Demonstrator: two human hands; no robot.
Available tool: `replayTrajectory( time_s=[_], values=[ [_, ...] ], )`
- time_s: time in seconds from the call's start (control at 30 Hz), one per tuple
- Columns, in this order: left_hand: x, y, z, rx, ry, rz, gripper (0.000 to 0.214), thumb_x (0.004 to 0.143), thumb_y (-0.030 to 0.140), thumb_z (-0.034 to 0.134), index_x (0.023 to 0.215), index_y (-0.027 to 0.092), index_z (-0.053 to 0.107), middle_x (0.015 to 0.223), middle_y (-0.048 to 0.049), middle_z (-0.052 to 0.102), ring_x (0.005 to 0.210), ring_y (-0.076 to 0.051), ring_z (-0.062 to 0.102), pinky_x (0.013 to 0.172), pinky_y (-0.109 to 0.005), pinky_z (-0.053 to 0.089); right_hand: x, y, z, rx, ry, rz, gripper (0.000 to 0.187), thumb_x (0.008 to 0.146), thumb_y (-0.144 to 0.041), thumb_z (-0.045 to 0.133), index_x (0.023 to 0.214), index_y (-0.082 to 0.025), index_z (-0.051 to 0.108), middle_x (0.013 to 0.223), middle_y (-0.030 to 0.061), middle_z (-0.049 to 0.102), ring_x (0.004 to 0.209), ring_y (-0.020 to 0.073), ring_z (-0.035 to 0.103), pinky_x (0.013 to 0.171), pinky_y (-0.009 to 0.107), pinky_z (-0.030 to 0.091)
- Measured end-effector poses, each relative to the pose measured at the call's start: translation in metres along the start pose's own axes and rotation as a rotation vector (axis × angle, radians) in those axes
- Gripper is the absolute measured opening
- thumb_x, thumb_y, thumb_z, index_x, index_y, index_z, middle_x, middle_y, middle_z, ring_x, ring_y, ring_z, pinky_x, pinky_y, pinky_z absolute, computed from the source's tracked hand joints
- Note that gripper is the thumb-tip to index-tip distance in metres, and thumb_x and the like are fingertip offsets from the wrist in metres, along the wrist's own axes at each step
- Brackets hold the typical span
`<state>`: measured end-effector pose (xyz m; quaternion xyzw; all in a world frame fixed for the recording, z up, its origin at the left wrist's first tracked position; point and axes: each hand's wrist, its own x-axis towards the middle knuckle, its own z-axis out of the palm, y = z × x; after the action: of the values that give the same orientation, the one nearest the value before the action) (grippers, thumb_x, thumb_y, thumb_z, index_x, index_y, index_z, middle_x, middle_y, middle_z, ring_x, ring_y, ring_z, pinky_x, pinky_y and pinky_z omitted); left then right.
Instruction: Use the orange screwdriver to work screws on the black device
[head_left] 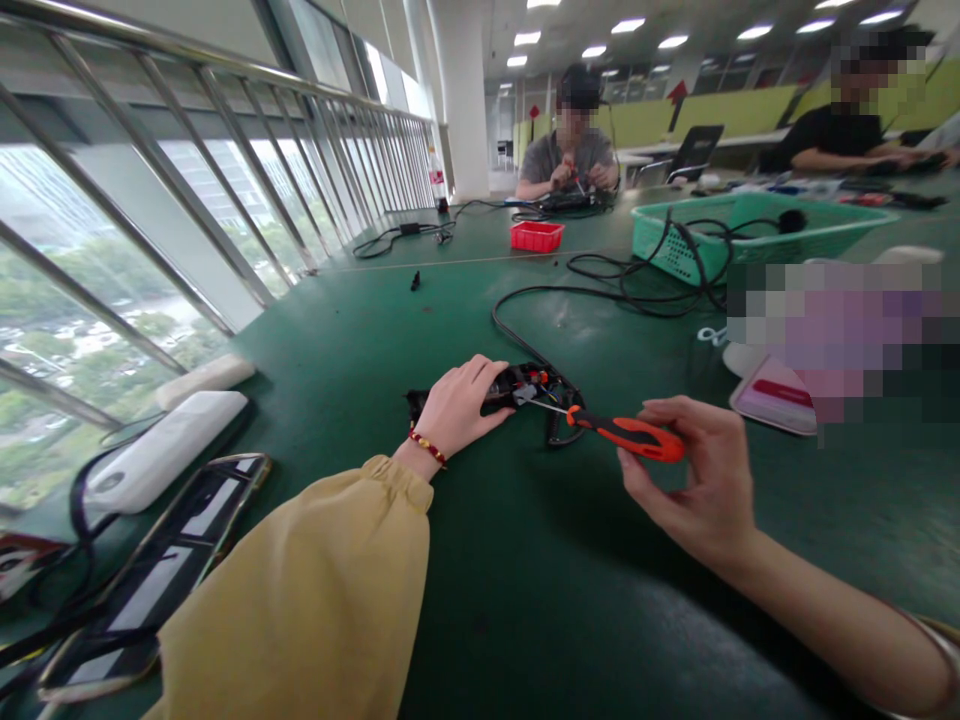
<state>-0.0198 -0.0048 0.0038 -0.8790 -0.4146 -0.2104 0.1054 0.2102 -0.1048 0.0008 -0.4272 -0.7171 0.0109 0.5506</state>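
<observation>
My left hand lies over a small black device with exposed coloured wiring on the green table, fingers pressing it down. My right hand pinches the orange handle of a screwdriver. The screwdriver's metal tip points left into the open device. A black cable runs from the device toward the back of the table. A yellow sleeve and a red bead bracelet cover my left arm and wrist.
A phone and a white power bank lie at the near left by the window railing. A red tray and a green basket with cables sit further back. Two other people work at the far end.
</observation>
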Motion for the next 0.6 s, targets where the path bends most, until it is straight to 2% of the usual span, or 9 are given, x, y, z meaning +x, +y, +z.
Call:
replayTrajectory(
  time_s=[0.13,0.27,0.33,0.47,0.5,0.6],
  values=[
    [-0.0003,-0.0002,0.0003,0.005,0.01,0.009,0.045,0.075,0.036,0.058,0.114,0.018,0.044,0.103,-0.0062,0.053,0.086,-0.019,0.055,0.073,-0.03,0.043,0.0012,-0.0022,-0.0013,-0.05,-0.131,0.019,0.032,0.074,-0.022,0.06,0.102,-0.023,0.047,0.075,0.0018,0.057,0.068,0.0171,0.058,0.065,0.034,0.049],
    [-0.0001,-0.0002,0.0005,0.006,0.008,0.006,0.046,0.075,0.035,0.058,0.114,0.017,0.044,0.103,-0.0058,0.053,0.086,-0.019,0.055,0.073,-0.03,0.043,0.0007,-0.0008,-0.0003,-0.032,0.0,-0.038,0.044,0.069,-0.016,0.063,0.109,-0.022,0.045,0.086,0.0052,0.055,0.076,0.0183,0.057,0.067,0.034,0.049],
    [0.0002,-0.0003,0.0006,0.0,0.004,0.01,0.045,0.075,0.034,0.058,0.114,0.017,0.044,0.104,-0.0059,0.053,0.087,-0.019,0.055,0.073,-0.031,0.043,0.0005,-0.0004,-0.0001,-0.011,0.016,-0.067,0.047,0.067,-0.014,0.064,0.109,-0.022,0.045,0.09,0.0061,0.054,0.08,0.019,0.056,0.068,0.034,0.05],
    [0.0005,-0.0011,0.0014,-0.019,0.0,0.036,0.045,0.076,0.031,0.057,0.115,0.017,0.043,0.106,-0.0069,0.053,0.092,-0.02,0.054,0.077,-0.031,0.043,0.001,-0.003,-0.001,0.031,-0.175,-0.028,0.037,0.072,-0.016,0.06,0.106,-0.022,0.046,0.072,0.0007,0.054,0.067,0.0151,0.056,0.058,0.028,0.049],
    [0.0004,-0.0014,0.0017,-0.022,0.001,0.04,0.045,0.076,0.03,0.057,0.116,0.016,0.042,0.106,-0.007,0.053,0.093,-0.02,0.054,0.078,-0.031,0.043,0.001,-0.0035,-0.0011,0.032,-0.189,-0.019,0.037,0.073,-0.016,0.06,0.106,-0.022,0.046,0.07,-0.0002,0.054,0.064,0.014,0.056,0.057,0.028,0.049],
    [0.0002,-0.002,0.003,-0.02,0.001,0.038,0.047,0.077,0.03,0.056,0.119,0.015,0.041,0.108,-0.0073,0.053,0.094,-0.02,0.054,0.079,-0.031,0.043,0.0007,-0.0029,0.0,0.011,-0.069,-0.048,0.043,0.07,-0.015,0.063,0.109,-0.022,0.045,0.081,0.0026,0.055,0.07,0.0151,0.057,0.063,0.03,0.051]
  ],
)
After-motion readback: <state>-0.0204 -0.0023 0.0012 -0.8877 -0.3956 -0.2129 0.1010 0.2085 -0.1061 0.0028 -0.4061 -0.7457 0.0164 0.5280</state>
